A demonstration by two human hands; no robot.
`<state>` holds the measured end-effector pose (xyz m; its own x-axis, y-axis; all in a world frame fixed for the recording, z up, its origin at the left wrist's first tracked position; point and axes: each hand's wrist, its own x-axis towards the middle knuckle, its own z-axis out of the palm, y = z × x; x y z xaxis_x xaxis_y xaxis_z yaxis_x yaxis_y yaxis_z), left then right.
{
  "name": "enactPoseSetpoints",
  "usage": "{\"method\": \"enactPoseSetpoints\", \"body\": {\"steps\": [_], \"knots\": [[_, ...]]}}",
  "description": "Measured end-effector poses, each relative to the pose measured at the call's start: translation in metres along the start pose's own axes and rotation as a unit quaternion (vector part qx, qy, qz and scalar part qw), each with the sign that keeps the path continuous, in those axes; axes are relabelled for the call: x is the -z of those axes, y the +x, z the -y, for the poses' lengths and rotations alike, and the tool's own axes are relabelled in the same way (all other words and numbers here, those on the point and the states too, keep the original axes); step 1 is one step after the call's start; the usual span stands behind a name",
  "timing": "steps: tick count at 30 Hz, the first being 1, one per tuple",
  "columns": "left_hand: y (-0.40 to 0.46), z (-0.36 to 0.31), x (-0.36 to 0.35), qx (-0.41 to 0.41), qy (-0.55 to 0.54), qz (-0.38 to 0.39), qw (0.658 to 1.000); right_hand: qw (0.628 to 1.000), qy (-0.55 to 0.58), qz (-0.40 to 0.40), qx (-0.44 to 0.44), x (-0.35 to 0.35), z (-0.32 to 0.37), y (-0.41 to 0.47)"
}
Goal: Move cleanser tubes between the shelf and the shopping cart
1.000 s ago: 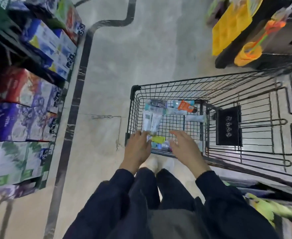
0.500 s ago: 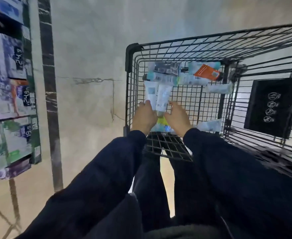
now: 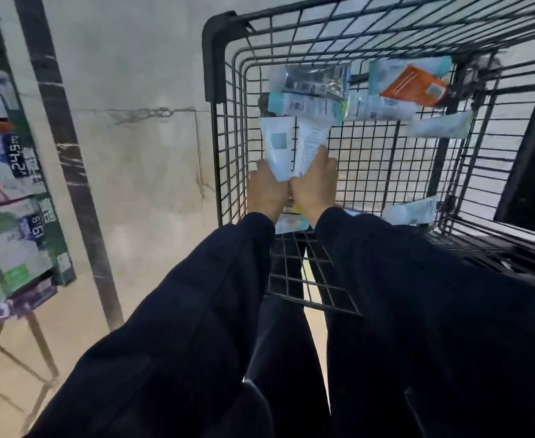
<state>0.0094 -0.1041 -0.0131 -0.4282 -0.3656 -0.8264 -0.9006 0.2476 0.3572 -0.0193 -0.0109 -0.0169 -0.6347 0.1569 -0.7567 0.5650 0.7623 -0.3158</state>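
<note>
Both my hands reach down into the black wire shopping cart (image 3: pixel 219 74). My left hand (image 3: pixel 267 191) grips the lower end of a white cleanser tube (image 3: pixel 277 143) with a grey-blue label. Beside it, my right hand (image 3: pixel 316 181) grips a second white tube (image 3: pixel 310 143). The two tubes lie side by side on the cart floor, caps toward me and hidden by my hands. Several more tubes lie further in, among them a teal-capped tube (image 3: pixel 304 105) and an orange-and-teal tube (image 3: pixel 411 80).
A silver packet (image 3: pixel 316 79) rests at the cart's far end. Loose white tubes lie at the right (image 3: pixel 436 126) and near right (image 3: pixel 411 211). A black child-seat flap (image 3: pixel 531 172) stands at far right. Shelves of boxed goods (image 3: pixel 10 184) line the left.
I have leaned further over the cart, so the view is closer. Both hands went from the near rim down onto the two white tubes and closed on them.
</note>
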Motion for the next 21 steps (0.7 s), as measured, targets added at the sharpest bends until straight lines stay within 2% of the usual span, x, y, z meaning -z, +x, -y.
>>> {"method": "enactPoseSetpoints", "body": {"steps": [6,8,10,12,15,19,21], "knots": [[0.007,0.005,-0.001,0.035,-0.064,0.009,0.997,0.999,0.043,-0.019,0.012,-0.003,-0.011,0.008],[0.004,0.002,0.003,0.048,-0.071,0.025,0.996,0.992,0.125,-0.008,-0.009,0.005,-0.012,0.007],[0.001,0.000,0.006,0.062,-0.087,0.042,0.993,0.973,0.223,0.041,-0.048,0.020,-0.018,0.003],[-0.011,-0.007,0.012,0.077,-0.109,0.064,0.989,0.932,0.333,0.100,-0.102,0.040,-0.026,-0.004],[-0.027,-0.015,0.023,0.101,-0.152,0.113,0.977,0.849,0.470,0.185,-0.155,0.077,-0.035,-0.025],[-0.064,-0.034,0.044,0.093,-0.175,0.149,0.969,0.747,0.600,0.245,-0.147,0.123,-0.046,-0.056],[-0.085,-0.046,0.054,0.082,-0.188,0.154,0.967,0.732,0.620,0.259,-0.109,0.145,-0.042,-0.074]]}}
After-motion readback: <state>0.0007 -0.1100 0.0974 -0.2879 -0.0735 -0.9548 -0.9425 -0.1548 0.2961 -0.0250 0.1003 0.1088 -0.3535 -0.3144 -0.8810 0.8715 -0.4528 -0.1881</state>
